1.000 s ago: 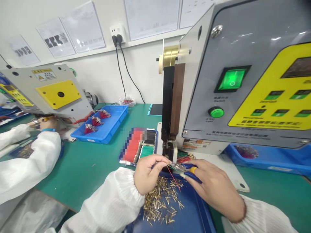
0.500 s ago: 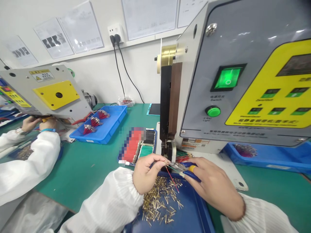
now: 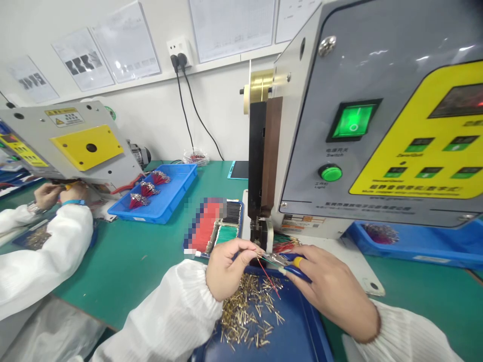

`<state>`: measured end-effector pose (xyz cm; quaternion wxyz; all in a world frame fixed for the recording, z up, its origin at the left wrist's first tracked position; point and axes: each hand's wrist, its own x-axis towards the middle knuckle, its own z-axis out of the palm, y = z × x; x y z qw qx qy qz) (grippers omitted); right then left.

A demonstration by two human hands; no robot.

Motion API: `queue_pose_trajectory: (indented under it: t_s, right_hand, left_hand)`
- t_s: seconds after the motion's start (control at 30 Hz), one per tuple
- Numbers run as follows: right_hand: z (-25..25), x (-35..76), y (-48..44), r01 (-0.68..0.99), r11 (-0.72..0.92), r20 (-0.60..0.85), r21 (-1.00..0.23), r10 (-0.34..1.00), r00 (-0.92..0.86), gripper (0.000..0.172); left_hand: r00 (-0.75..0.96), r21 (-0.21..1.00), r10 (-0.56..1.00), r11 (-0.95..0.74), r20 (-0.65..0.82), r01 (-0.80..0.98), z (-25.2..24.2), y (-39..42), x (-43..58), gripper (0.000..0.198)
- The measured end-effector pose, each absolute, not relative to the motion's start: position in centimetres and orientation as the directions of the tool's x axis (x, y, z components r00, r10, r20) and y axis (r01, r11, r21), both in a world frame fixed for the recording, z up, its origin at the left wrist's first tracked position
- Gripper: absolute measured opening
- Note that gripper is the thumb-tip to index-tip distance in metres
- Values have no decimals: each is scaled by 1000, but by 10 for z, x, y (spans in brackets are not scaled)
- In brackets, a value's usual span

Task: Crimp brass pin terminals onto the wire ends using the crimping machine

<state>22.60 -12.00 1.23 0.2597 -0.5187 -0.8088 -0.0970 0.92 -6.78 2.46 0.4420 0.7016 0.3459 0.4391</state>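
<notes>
My left hand (image 3: 229, 271) is closed, thumb and forefinger pinching thin wires beneath the machine head. From that pinch a red wire (image 3: 270, 279) hangs down over the tray; a short green strand shows near the plier jaws. Wrapped round the blue-handled pliers (image 3: 292, 265) is my right hand (image 3: 332, 286), a yellow band on one finger. The plier jaws reach to my left fingertips; what lies exactly between them is too small to make out. Below both hands, a dark blue tray (image 3: 290, 327) holds a heap of small brass-coloured pieces (image 3: 245, 311).
A grey machine (image 3: 302, 151) with a green-lit switch stands close on the right. Behind my left hand is a box of red, black and green wires (image 3: 228, 234). Blue bins (image 3: 166, 213) hold wire bundles. At far left a co-worker's hands (image 3: 71, 193) work at another machine.
The loose end of the red wire has swung slightly right. Red light now shows on the machine's display. My hands stay nearly in place.
</notes>
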Motion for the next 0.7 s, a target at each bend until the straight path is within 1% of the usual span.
queue_pose_trajectory:
  t_s: [0.1, 0.17, 0.2, 0.27, 0.33, 0.4, 0.47, 0.5, 0.57, 0.63, 0.7]
  right_hand:
    - [16, 224, -122, 883, 437, 490, -169, 815, -310, 39]
    - [20, 223, -125, 870, 417, 425, -263, 860, -284, 41]
    - [22, 222, -126, 860, 393, 368, -325, 890, -267, 42]
    - [26, 220, -127, 834, 297, 198, -465, 953, -229, 45]
    - [31, 219, -128, 778, 148, -16, -611, 980, -200, 50]
    - [34, 218, -128, 655, -19, -212, -755, 953, -217, 53]
    - [36, 217, -128, 477, -167, -339, -863, 892, -300, 58]
    - [37, 217, -128, 393, -227, -375, -891, 856, -356, 61]
    - [38, 218, -129, 266, -327, -416, -907, 791, -449, 65]
    - [38, 219, -129, 185, -408, -443, -894, 747, -495, 66]
    - [37, 221, -128, 142, -454, -457, -880, 725, -515, 67]
  left_hand:
    - [375, 912, 867, -394, 328, 115, 25, -68, 9, 15]
    - [379, 898, 857, -421, 348, 129, 25, -68, 9, 15]
    - [383, 890, 852, -434, 357, 136, 26, -68, 9, 15]
    - [389, 878, 844, -454, 369, 151, 26, -68, 9, 16]
    - [394, 872, 841, -462, 372, 164, 26, -68, 8, 17]
    - [396, 867, 839, -467, 373, 173, 25, -68, 8, 17]
    - [397, 864, 838, -471, 374, 179, 24, -67, 8, 18]
    - [398, 863, 837, -472, 375, 181, 24, -67, 8, 18]
    - [400, 863, 837, -471, 372, 183, 24, -67, 8, 18]
    - [403, 865, 839, -467, 367, 185, 24, -67, 8, 19]
    - [404, 864, 839, -467, 365, 189, 25, -67, 8, 18]
